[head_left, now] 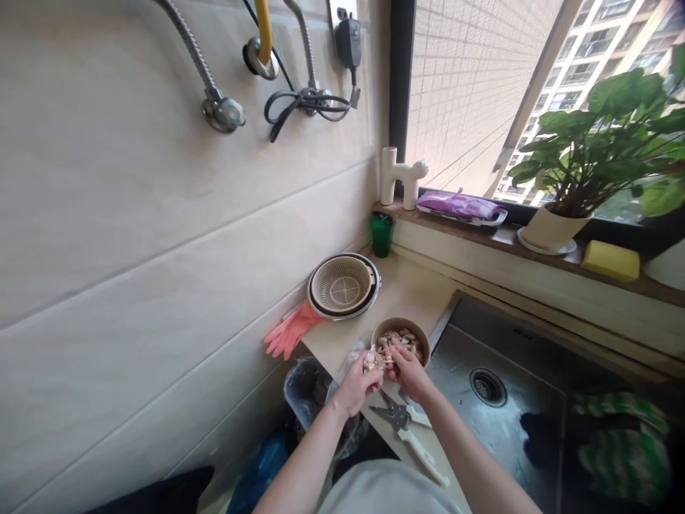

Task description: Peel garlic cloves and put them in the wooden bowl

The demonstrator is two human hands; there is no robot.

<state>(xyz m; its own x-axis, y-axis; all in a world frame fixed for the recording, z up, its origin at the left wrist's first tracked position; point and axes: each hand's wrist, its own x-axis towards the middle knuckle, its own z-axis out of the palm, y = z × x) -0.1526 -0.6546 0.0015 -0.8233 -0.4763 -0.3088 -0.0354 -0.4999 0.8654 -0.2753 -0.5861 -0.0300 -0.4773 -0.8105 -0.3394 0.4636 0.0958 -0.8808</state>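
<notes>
My left hand [356,387] is closed around a pale pinkish piece of raw meat [373,360], held at the near left rim of a brown bowl [427,345]. At the same piece's right end, the fingers of my right hand [407,371] are pinched together, with a thin pale strip showing by the fingertips. Many similar raw pieces [407,341] fill the bowl. Kitchen scissors [401,420] with white handles lie with blades apart on the counter below my hands. Crumpled clear plastic [353,353] is left of the bowl.
A steel sink [465,350] adjoins the counter on the right. Behind stand a beige strainer [342,284] in a larger bowl, pink rubber gloves [292,330] and a green cup [382,234]. Below the counter's left edge is a lined bin [302,389]. A potted plant [556,227] is on the sill.
</notes>
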